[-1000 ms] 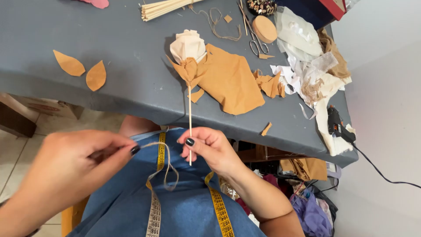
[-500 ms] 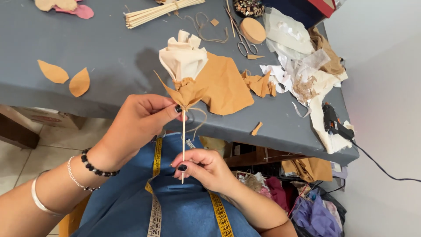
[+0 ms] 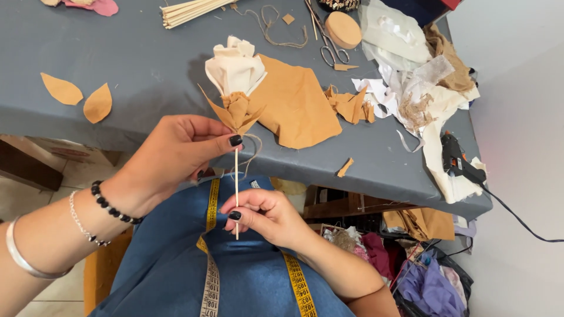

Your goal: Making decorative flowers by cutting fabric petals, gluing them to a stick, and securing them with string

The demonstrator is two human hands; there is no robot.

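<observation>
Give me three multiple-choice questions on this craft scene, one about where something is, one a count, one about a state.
1. Where is the glue gun?
A. at the table's right edge
B. beside the leaf cutouts
C. in the lap

2. How many loose tan leaf cutouts lie at the table's left?
A. one
B. two
C. four

3. How is the stick of the fabric flower held?
A. lying flat on the table
B. upright, the left hand pinching near the top and the right hand near the bottom
C. by one hand only

Answers: 1 A, it lies by the white scraps with its cord hanging off; 2 B, two sit side by side; 3 B, both hands' fingers grip the stick.
</observation>
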